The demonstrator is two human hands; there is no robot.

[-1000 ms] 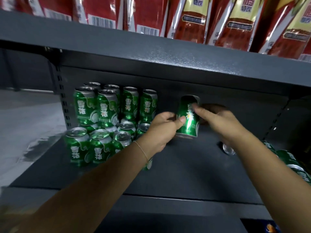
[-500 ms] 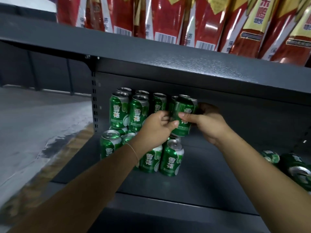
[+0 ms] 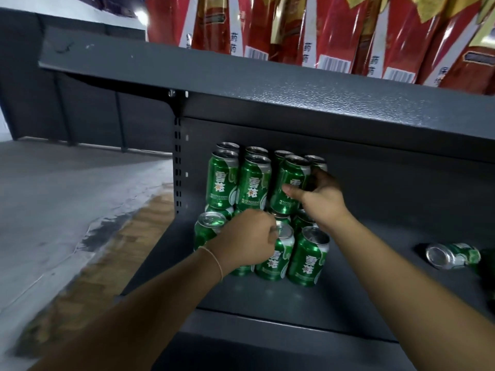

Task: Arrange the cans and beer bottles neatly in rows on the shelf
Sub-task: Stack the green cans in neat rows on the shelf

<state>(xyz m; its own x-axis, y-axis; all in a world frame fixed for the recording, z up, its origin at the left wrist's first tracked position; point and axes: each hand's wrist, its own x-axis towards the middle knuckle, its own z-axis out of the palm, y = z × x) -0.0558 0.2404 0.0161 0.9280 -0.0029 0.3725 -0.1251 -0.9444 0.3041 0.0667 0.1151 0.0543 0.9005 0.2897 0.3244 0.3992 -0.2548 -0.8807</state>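
A: Right, shelf (image 3: pixel 334 298) first. Dark grey metal, with a block of green cans at its left end, two layers high.

B: Upper layer (image 3: pixel 235 178)?

A: Standing upright on the tops of the lower cans (image 3: pixel 292 253), in rows running towards the back panel. Two cans at the front left stand side by side, touching.

B: Right hand (image 3: pixel 321 199)?

A: Wrapped round a green can (image 3: pixel 290 183) at the front right of the upper layer. Thumb lies across the label, fingers curl behind. Can is upright, perhaps slightly tilted, its base on or just above a lower can; cannot tell which.

B: Left hand (image 3: pixel 246 236)?

A: Lower, in front of the bottom layer. Fingers curled into a loose fist, knuckles against the top of a front can. Cannot tell whether it holds anything; the fingertips are hidden. A thin band (image 3: pixel 214 259) sits on that wrist.

B: Anything stray?

A: One loose can (image 3: pixel 450 255) lies on its side at the right of the shelf, well apart from the block, top facing the camera. Something dark green just beyond it, cut off by the frame edge.

B: Above?

A: Upper shelf (image 3: pixel 267 84) carries red packets (image 3: pixel 334 28) with barcodes and yellow trim. Grey floor (image 3: pixel 67 196) to the left.
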